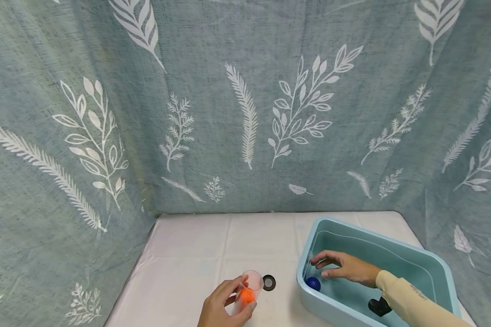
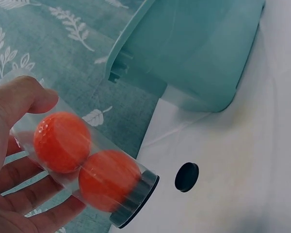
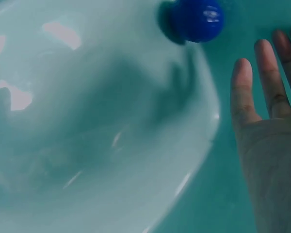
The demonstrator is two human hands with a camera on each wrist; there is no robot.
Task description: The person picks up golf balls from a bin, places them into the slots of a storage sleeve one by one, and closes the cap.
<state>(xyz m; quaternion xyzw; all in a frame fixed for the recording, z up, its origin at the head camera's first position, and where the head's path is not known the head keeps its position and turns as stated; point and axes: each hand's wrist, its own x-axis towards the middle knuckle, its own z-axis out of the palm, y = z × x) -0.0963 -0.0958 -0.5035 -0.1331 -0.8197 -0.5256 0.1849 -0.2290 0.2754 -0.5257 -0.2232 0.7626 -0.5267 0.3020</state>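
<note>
My left hand point(image 1: 222, 305) grips a clear plastic tube point(image 1: 247, 290) at the table's front. The tube point(image 2: 82, 167) holds two orange balls point(image 2: 58, 141) and has a black cap on its lower end. A second black cap point(image 1: 268, 282) lies on the white cloth just right of the tube. My right hand point(image 1: 343, 267) reaches into a light blue tub point(image 1: 433, 268) with fingers straight, holding nothing. A blue ball point(image 1: 313, 284) lies in the tub's near-left corner, just below the fingers. In the right wrist view the blue ball point(image 3: 198, 19) sits beyond the fingertips point(image 3: 243, 73).
A white cloth covers the table point(image 1: 196, 254). Teal leaf-print curtains point(image 1: 245, 104) close off the back and both sides. A black wrist mount point(image 1: 379, 306) shows on my right forearm inside the tub.
</note>
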